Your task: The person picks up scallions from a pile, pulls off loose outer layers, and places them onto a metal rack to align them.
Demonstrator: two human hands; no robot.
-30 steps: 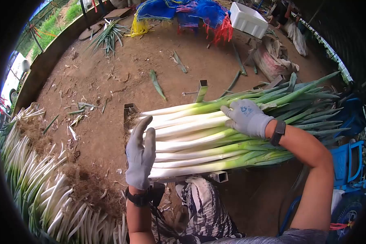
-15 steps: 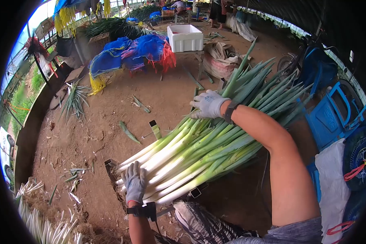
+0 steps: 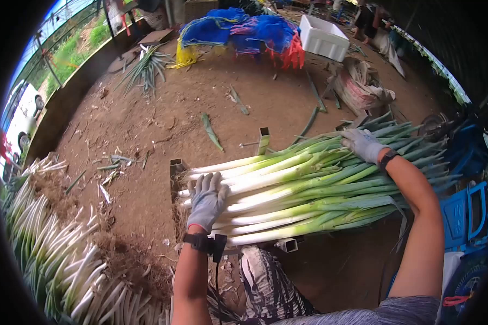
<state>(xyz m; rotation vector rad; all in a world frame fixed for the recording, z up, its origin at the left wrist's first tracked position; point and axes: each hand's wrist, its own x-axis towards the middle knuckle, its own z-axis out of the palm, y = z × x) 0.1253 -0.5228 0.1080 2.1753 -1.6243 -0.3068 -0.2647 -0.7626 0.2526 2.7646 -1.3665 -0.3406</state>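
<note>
A thick layer of long green onions [image 3: 287, 187] lies across a low metal frame [image 3: 177, 169], white root ends to the left and green leaves to the right. My left hand [image 3: 207, 200], in a grey glove, lies with spread fingers on the white stalks near the roots. Farther right, my right hand [image 3: 363, 144], also gloved, rests on the upper edge of the green leaves with its fingers apart. Neither hand is wrapped round a stalk.
More onions [image 3: 65, 249] are piled at the lower left. Blue nets [image 3: 214, 28], a white foam box [image 3: 323, 38] and a sack [image 3: 363, 86] stand beyond the frame. A blue vehicle [image 3: 466, 216] is at right. A person [image 3: 367, 20] stands far back.
The view has turned left and down. My right hand has moved along the leaves toward their tips, and the onions that stuck up at an angle now lie flatter and more level.
</note>
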